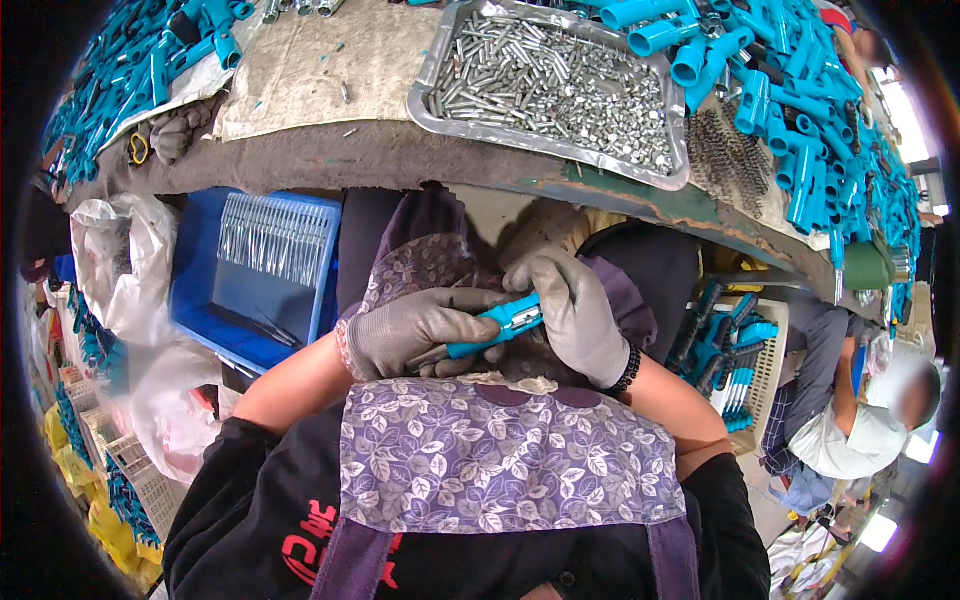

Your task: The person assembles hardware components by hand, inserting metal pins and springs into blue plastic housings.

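Both my hands wear grey work gloves and meet above my lap. Between them lies a teal plastic tool handle (pixel 512 317) with a pale, metal-looking inset on its upper side. My left hand (pixel 415 332) wraps its fingers round the handle's left end. At its other end, my right hand (pixel 575 318) grips it with bent fingers, thumb and index close together. Part of the handle is hidden inside the gloves. I cannot make out what lies in the shadow below.
Ahead, a metal tray (pixel 420 100) of small silver pins stands on the cloth-covered bench (pixel 300 160). Teal parts (pixel 790 110) heap up on both sides. A blue bin (pixel 205 270) with metal rods sits left, a cream crate (pixel 765 385) right. Another person (pixel 865 425) sits at far right.
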A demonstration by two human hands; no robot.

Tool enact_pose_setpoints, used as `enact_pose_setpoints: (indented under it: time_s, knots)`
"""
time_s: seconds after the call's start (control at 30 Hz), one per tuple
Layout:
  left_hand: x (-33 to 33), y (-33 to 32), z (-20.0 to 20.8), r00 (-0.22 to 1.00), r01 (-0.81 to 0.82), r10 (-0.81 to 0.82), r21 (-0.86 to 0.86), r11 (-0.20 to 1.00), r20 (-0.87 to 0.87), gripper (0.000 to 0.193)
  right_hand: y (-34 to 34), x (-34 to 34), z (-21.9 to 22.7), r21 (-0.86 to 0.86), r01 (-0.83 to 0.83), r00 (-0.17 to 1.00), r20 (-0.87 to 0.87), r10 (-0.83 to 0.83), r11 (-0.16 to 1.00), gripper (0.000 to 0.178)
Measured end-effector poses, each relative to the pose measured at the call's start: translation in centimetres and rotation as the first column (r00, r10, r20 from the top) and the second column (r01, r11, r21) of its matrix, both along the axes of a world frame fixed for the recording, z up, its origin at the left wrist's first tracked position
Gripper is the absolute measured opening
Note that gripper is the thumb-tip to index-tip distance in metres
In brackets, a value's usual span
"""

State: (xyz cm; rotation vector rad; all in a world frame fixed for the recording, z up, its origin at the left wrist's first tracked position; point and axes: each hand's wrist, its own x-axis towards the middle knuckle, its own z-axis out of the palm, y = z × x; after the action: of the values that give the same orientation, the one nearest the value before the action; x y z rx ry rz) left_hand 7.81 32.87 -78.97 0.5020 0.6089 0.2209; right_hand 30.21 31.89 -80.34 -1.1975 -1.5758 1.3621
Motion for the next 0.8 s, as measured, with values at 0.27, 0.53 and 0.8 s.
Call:
enact_pose_setpoints:
  time_s: [0.27, 0.53, 0.8]
  knots:
    - [0.4, -0.6, 0.0, 0.998, -0.041, 0.042, 0.021, 0.999, -0.043, 0.045, 2.5, 0.2, 5.0, 0.345, -0.094, 0.946, 0.324, -0.025, 0.934, 0.015]
    - [0.3, -0.8, 0.7, 0.989, -0.147, 0.147, -0.016, 0.989, -0.021, 0.052, 13.5, 3.9, 10.8, 0.61, -0.011, 0.772, 0.508, -0.381, 0.792, 0.02]
    - [0.2, -0.8, 0.2, 0.976, -0.211, 0.21, -0.024, 0.977, -0.057, 0.051, 19.8, -0.4, 8.6, 0.479, -0.282, 0.394, 0.848, -0.355, 0.831, 0.023]
